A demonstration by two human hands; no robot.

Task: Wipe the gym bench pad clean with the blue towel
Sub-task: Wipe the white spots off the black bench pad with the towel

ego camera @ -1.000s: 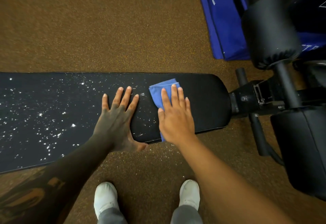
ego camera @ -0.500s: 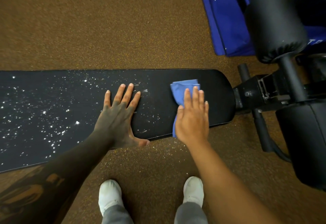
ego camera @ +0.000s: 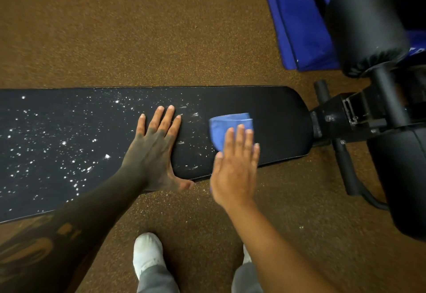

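The long black bench pad (ego camera: 276,117) runs left to right across the view. White specks cover its left and middle parts, while its right end looks dark and plain. The folded blue towel (ego camera: 227,124) lies on the pad near that right end. My right hand (ego camera: 235,168) presses flat on the towel and is blurred by motion; only the towel's far part shows. My left hand (ego camera: 154,152) rests flat on the pad with fingers spread, just left of the towel, holding nothing.
The black metal bench frame (ego camera: 345,117) joins the pad's right end. A black roller pad (ego camera: 366,22) and a blue mat (ego camera: 299,27) sit at the top right. Another black cushion (ego camera: 403,177) fills the right edge. My white shoes (ego camera: 147,253) stand on brown speckled floor.
My right hand slid the towel right toward the pad's end, then back left a little. My left hand stayed planted on the pad.
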